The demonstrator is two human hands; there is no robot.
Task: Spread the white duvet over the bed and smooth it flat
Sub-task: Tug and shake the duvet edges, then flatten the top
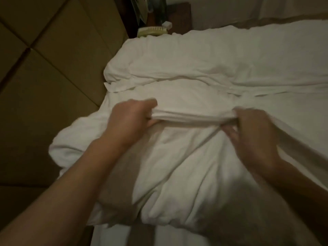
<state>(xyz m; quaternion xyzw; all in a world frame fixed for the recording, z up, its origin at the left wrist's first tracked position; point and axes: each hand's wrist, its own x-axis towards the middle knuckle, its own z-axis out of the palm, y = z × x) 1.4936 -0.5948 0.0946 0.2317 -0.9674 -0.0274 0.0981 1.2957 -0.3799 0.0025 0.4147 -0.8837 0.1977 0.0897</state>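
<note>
Most of the view is filled by the bed (292, 121), over which the white duvet (177, 166) is heaped in thick folds, bunched toward the near left corner and hanging over the left edge. A rumpled ridge of it is seen across the middle of the bed, and a flatter white stretch is seen toward the far right edge. The floor (44, 68), laid in large tan tiles with dark joints, is seen along the left edge of the bed. A dark bedside stand (179, 15) is seen at the far left corner, with a pale ribbed object (152, 31) and a small white object (167, 24) on it; neither can be identified. A folded band of the duvet is gripped by the left hand (131, 119), its fingers curled around the layered edge. The same band is pinched by the right hand (253, 137), fingers curled into the cloth, somewhat blurred. The band is held taut between the two hands.
</note>
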